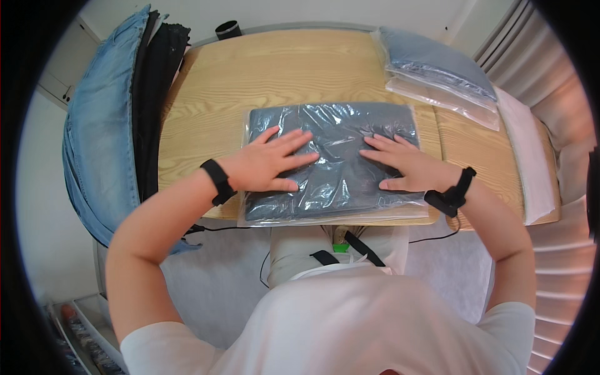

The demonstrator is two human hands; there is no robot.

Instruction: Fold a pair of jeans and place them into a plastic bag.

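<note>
A folded dark grey-blue garment in a clear plastic bag point(335, 173) lies flat on the wooden table point(300, 65) before me. On the left part of the bag rests my left hand point(274, 161), palm down with fingers spread. My right hand point(398, 164) presses flat on the right part, its fingers apart too. Neither hand grips anything. The plastic is wrinkled and shiny between them, and its clear edge shows along the front. Each wrist wears a black band.
Jeans point(101, 122) and black trousers point(157, 103) hang over the table's left end. Bagged folded clothing point(436, 65) lies at the back right, near a white sheet stack point(527, 154). A black cup-like object point(228, 30) stands at the back. Curtains point(558, 103) hang right.
</note>
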